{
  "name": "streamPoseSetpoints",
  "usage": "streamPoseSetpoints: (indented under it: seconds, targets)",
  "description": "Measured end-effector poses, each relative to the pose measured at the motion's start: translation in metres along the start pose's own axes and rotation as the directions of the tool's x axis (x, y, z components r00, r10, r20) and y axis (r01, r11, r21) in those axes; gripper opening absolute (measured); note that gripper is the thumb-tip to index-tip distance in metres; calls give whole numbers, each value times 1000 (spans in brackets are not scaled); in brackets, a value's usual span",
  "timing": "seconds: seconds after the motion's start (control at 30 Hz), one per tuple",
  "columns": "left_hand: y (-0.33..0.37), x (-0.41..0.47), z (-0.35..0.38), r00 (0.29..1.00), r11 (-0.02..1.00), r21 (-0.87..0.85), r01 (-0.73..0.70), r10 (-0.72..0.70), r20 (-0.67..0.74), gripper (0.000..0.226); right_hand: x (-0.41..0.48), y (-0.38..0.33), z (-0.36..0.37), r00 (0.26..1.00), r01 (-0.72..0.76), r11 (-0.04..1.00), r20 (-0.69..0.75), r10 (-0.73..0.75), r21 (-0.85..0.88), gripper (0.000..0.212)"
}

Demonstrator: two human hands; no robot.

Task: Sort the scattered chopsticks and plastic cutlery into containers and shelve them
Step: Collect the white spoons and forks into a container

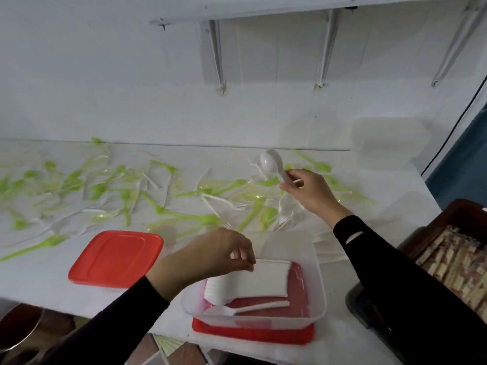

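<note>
White spoon (272, 164) up in the air, bowl tilted toward the wall, smooth glossy plastic. The right hand (311, 193) has it by the handle end, grip pinched tight between thumb and fingers, above the litter at the back of the worktop (395, 206).

Down front, the clear container (319, 285), soft-cornered and translucent, sits on a red lid (253, 335). Inside it a neat stack of white spoons (253, 281) lies nested on its side, and one loose spoon (245, 309) lies flat in front of it. The left hand (218, 254) hovers over the stack, grip curled, fingertips at the handle ends. I cannot tell whether it pinches anything.

Just left of the container, a second red lid (116, 256), flat, with rounded corners and a raised rim.

Behind both, the clutter: green spoons (100, 189) strewn across the white surface, many in crinkled see-through wrappers, with white forks (237, 205) mixed in under the raised spoon. Another cloudy container (390, 143) stands at the far right against the wall.

At the right edge, a dark tray (411, 233) packed with patterned packets. Up top, metal shelf brackets (218, 54) on the white wall.
</note>
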State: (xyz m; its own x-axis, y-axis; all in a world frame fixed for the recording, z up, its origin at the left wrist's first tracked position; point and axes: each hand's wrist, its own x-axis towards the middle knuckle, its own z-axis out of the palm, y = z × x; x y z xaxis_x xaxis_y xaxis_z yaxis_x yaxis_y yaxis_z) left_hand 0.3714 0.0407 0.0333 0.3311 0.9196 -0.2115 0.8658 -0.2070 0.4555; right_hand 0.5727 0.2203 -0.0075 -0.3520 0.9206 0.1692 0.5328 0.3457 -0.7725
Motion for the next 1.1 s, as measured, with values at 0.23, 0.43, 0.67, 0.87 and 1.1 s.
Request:
streamPoseSetpoints:
  seconds: [0.23,0.43,0.67,0.87,1.1]
  targets:
    - [-8,-21,34,979,901,432,-47,-45,200,45,1,1,-2,999,-35,999,-22,35,0,25]
    - [-2,-18,52,970,863,505,-5,-119,213,43,-6,-7,-4,998,-52,995,-41,56,80,27]
    - [-5,-10,40,969,904,427,-26,-81,232,18,-24,-72,-45,973,-77,905,228,-23,419,23]
    - [-23,7,32,960,926,376,25,-127,249,32,-72,-99,-59,576,-71,980,810,-111,184,28]
    - [-22,11,21,942,894,426,-141,-12,337,17,-97,-86,-11,327,-101,994,945,3,32,29]
